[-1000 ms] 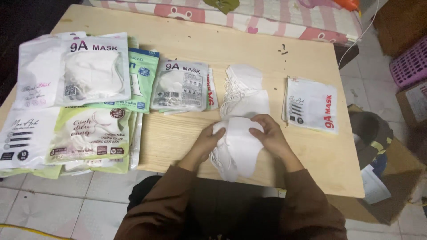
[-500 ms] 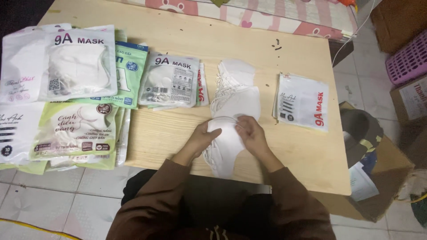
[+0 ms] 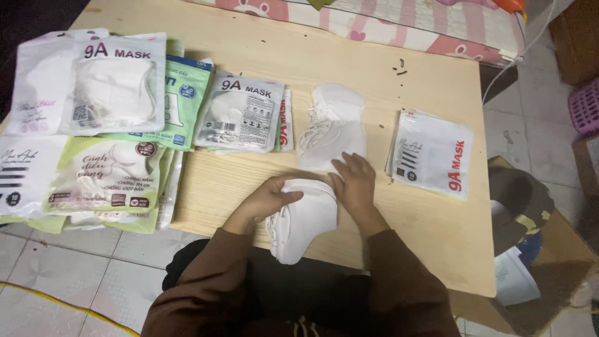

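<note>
Here, left hand [image 3: 269,200] and right hand [image 3: 354,185] grasp the stack of white masks [image 3: 304,221] at lower centre of the wooden table [image 3: 424,231].

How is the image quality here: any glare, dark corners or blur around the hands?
Head view: soft, even light on the wooden table; mild sheen on the plastic packets, no strong glare; top left corner and the lap fall dark; left hand, right hand and the white mask stack are reasonably sharp; table edges bow slightly.
</note>
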